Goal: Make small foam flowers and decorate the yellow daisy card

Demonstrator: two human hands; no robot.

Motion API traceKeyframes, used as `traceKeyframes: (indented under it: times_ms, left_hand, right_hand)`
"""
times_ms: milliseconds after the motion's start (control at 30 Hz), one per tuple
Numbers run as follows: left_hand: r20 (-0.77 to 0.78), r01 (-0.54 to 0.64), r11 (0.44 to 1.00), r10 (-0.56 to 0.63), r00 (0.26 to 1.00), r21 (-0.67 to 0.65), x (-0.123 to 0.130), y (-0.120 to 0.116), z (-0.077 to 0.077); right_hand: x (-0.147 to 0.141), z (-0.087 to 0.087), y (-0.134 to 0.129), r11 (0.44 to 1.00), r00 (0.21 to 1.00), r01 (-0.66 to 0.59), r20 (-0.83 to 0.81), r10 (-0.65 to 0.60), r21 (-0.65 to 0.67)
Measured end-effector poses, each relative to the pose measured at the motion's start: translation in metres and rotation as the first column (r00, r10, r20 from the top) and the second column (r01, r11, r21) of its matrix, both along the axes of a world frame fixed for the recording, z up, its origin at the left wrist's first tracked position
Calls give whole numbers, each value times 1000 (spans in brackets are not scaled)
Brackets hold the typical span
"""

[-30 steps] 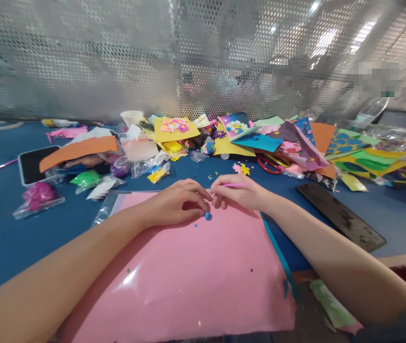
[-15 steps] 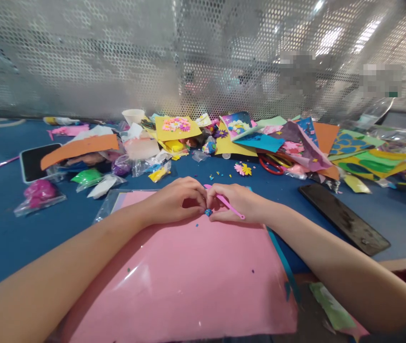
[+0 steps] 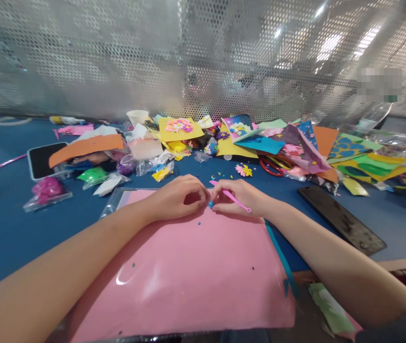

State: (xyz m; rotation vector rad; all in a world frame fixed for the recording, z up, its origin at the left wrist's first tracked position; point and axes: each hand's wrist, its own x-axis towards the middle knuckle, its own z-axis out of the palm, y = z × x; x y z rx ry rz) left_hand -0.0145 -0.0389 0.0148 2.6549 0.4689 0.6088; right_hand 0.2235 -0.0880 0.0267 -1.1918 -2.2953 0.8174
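A small blue clay ball (image 3: 211, 204) is pinched at the fingertips where my two hands meet, over the pink sheet (image 3: 188, 267) in its clear plastic sleeve. My left hand (image 3: 181, 199) curls in from the left, thumb and fingers closed against the ball. From the right, my right hand (image 3: 243, 196) touches it with its fingertips and also grips a thin pink clay modelling tool (image 3: 236, 200), which slants across the fingers. A tiny blue crumb (image 3: 199, 223) lies on the sheet just below the hands.
Bagged pink clay (image 3: 47, 190) and green clay (image 3: 93, 175) lie left, near a white-edged phone (image 3: 44, 162). Coloured papers (image 3: 236, 148) and foam flowers line the back, before a perforated metal screen (image 3: 117, 57). A dark phone (image 3: 341, 221) lies right; red-handled scissors (image 3: 271, 167) sit behind.
The ball has turned slightly between my fingertips and shows a plainer blue side. The pink tool has shifted a little with my right hand. The whole view has moved slightly.
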Motion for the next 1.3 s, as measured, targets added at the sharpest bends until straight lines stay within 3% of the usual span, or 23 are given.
traceKeyframes:
  times_ms: [300, 600, 1000, 1200, 1300]
  left_hand:
    - [-60, -104, 994, 106, 993, 29, 1, -1, 4]
    - [79, -151, 984, 144, 986, 96, -1, 2, -2]
    - [130, -130, 979, 110, 985, 157, 0, 0, -1]
    - [128, -155, 961, 128, 984, 230, 1, 0, 1]
    - [118, -159, 956, 133, 984, 245, 2, 0, 1]
  right_hand:
    - [-1, -4, 1, 1000, 982, 12, -189, -8, 21]
    - [-6, -15, 4, 995, 950, 52, -310, -22, 87]
    - [-8, -17, 6, 998, 937, 58, -345, -60, -14]
    - [-15, -12, 3, 972, 892, 44, -429, -142, -230]
    - [-18, -11, 3, 972, 872, 63, -462, -164, -227]
